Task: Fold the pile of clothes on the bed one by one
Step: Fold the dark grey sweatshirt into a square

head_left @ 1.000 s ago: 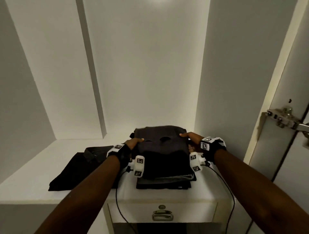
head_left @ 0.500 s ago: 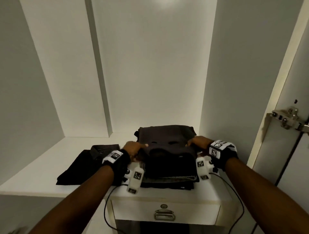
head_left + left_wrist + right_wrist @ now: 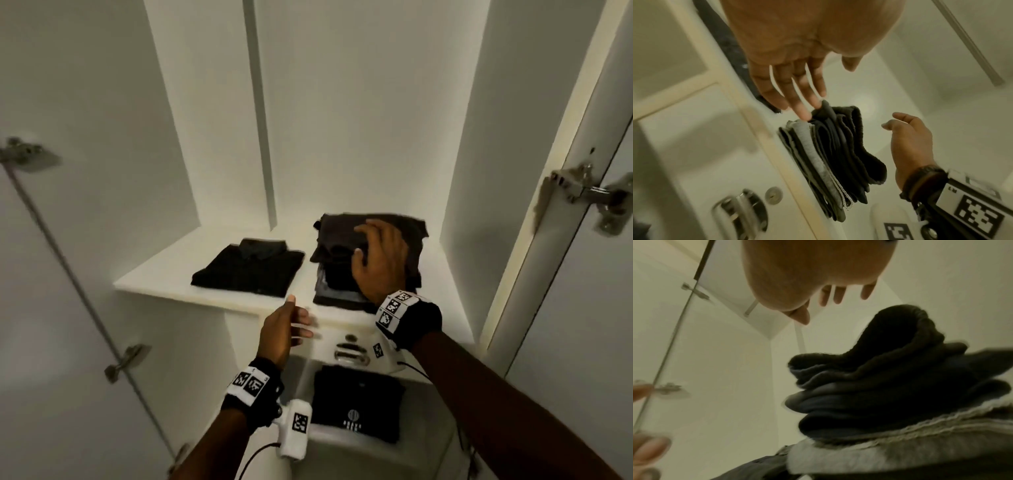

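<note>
My right hand (image 3: 380,263) hangs over the stack of folded clothes (image 3: 346,270), at about one o'clock from the middle of the head view, with the forearm coming in from five o'clock. Its fingers (image 3: 368,228) are spread and relaxed, bent a little at the tips, and they clamp nothing. In the left wrist view there is clear space between this palm and the top of the stack, so it hovers rather than presses. The right wrist view shows the fingertips apart, above the dark rolled edge of the top garment.

My left hand (image 3: 282,330) is lower, near six o'clock, in front of the shelf edge. Its palm is turned toward the right, thumb up, and its fingers are straight, slightly apart and empty. From the left wrist camera the fingertips reach toward the near corner of the stack; I cannot tell whether they touch it.

The stack stands on the white shelf (image 3: 161,274) inside the wardrobe, toward its right end, close to the right wall. It has dark garments on top and a grey layer lower down. At nine o'clock from it, apart from it on the same shelf, lies a folded black shirt (image 3: 250,267). Below the shelf edge is a drawer front with a metal handle (image 3: 351,354) and a round lock. Under that, at six o'clock, a black garment with a pale logo (image 3: 356,407) lies flat on a lower level.
</note>
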